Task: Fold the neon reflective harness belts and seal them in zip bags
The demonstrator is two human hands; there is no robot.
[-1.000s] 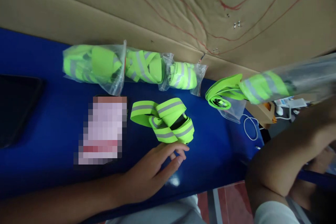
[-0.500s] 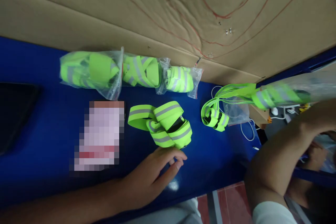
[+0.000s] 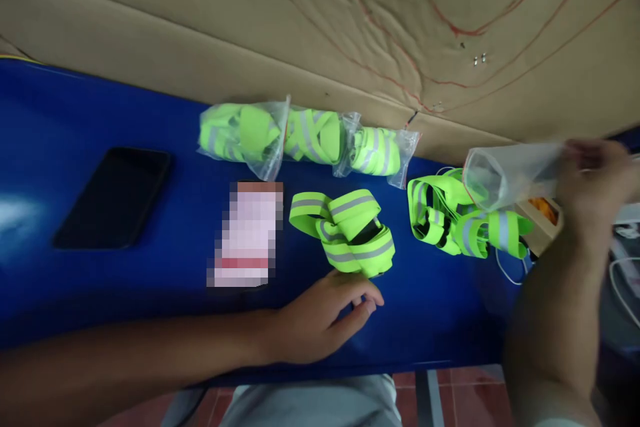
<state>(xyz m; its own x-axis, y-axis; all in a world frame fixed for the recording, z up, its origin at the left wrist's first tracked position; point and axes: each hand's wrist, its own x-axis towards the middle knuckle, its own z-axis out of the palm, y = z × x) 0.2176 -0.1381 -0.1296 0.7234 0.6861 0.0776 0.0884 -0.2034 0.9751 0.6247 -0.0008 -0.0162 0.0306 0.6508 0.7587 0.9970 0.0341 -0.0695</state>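
My left hand rests on the blue table with its fingers loosely curled, a gap between thumb and forefinger, and nothing held. Its knuckles lie against the near edge of a coiled neon-yellow reflective strap. On the right, my right hand grips the far end of a clear zip bag, whose mouth faces left and looks empty. Just below the bag's mouth lies a loose heap of reflective straps with black parts.
Several bagged reflective straps line the cardboard wall. A phone with a blurred-out screen and a dark phone lie on the left of the blue table. A small cardboard box and white cables are at right.
The view has shifted left. The straps seen at the bag before now lie on the table, and the bag's mouth stands above them. My left hand stays beside the coiled strap.
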